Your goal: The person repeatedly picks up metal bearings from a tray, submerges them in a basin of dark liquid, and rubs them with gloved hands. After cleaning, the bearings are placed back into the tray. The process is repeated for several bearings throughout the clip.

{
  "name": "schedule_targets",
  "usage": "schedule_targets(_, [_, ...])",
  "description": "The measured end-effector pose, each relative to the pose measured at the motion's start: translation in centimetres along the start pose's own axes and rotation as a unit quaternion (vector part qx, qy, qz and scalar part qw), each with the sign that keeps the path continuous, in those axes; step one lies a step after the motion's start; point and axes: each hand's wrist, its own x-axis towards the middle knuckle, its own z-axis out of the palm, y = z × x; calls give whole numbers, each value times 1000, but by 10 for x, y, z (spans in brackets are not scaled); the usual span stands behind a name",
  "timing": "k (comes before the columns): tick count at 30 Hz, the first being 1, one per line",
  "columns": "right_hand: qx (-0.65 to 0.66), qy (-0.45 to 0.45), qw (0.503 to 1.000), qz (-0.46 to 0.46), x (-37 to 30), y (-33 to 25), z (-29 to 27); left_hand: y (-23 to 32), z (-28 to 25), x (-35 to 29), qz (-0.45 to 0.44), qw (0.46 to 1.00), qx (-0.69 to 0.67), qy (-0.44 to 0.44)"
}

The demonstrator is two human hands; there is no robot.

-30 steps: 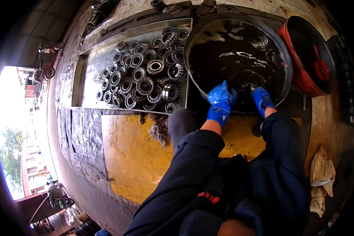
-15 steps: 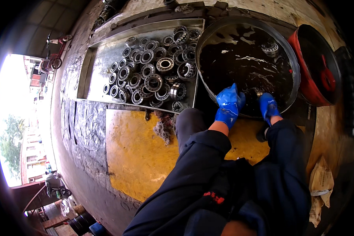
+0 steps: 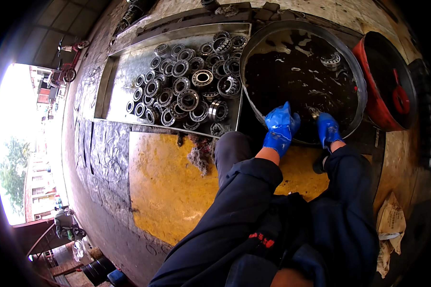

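Note:
A wide round metal tub holds dark liquid with pale streaks on its surface. Over its near rim reaches my left hand, in a blue glove, its fingers bunched and closed; whatever they grip is hidden. My right hand, gloved alike, is closed at the liquid to its right. A small shiny metal piece shows at its fingertips, too little of it to name. Farther back in the tub, a roller bearing lies partly in the liquid. Many more bearings are heaped in a metal tray on the left.
Right of the tub stands a red drum with a red ring-shaped object inside. A yellow board covers the floor before me. Frayed grey rags lie near the tray, and a torn paper sack is at far right.
Both hands stay at the tub's near side, with barely any movement. The pale streaks on the liquid have shifted. The whole view has moved slightly.

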Motion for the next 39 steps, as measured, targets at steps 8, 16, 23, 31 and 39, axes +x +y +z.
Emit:
schedule_targets(8, [-136,-20,989,-58,6,-27,2,-12,2,-3,-12,1000,8,-4])
schedule_targets(16, [-262,-68,959,-82,22,-31,5,-7,1,0,-32,998,33,-37])
schedule_targets(23, [128,38,987,-87,14,14,29,-12,4,-3,-19,1000,24,-3])
schedule_targets(31, [-238,-20,965,-105,43,-2,17,3,9,2,17,999,22,20])
schedule_targets(39, [53,48,997,-14,0,1,10,-4,-3,0,-18,999,21,-19])
